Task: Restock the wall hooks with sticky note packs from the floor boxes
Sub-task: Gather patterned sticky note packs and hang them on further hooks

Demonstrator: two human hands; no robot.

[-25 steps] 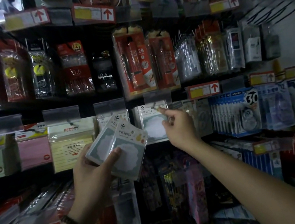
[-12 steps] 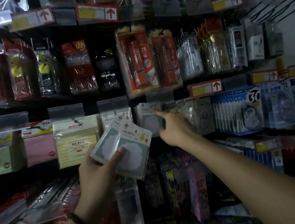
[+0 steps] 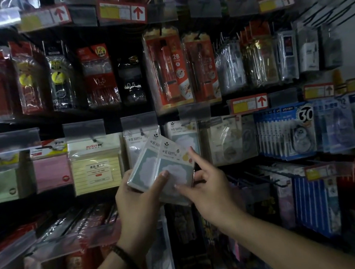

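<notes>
Here the left hand (image 3: 135,199) grips two cloud-print sticky note packs in front of the wall display, fingers curled behind them and thumb pressed across the face of the rear pack (image 3: 145,164). The two are fanned rather than squared up, probably so that one can be taken off alone. The right hand (image 3: 211,188) is on the front pack (image 3: 175,155). Its thumb lies on the lower face, its index finger runs nearly straight up the right edge, and the other fingers curl behind that edge. This reads as a light pinch, though how firm it is cannot be told.

Both packs tilt with their header cards uppermost and toward the wall, which suits threading the hang hole onto a peg. The matching hung packs (image 3: 184,138) sit just behind and above the held ones, under a clear label holder (image 3: 194,111), so that hook looks like the likely target. A second row of the same design (image 3: 136,147) hangs just to the left of it.

Further left hang yellow lined notes (image 3: 96,166) and pink notes (image 3: 52,172); to the right are blue correction tape packs (image 3: 303,130). A dark bracelet (image 3: 125,258) circles the left wrist. The floor boxes are out of view.

The step in hand seems to be separating one pack for hanging. The slick wrap could let the rear pack slip as the front one is taken.
</notes>
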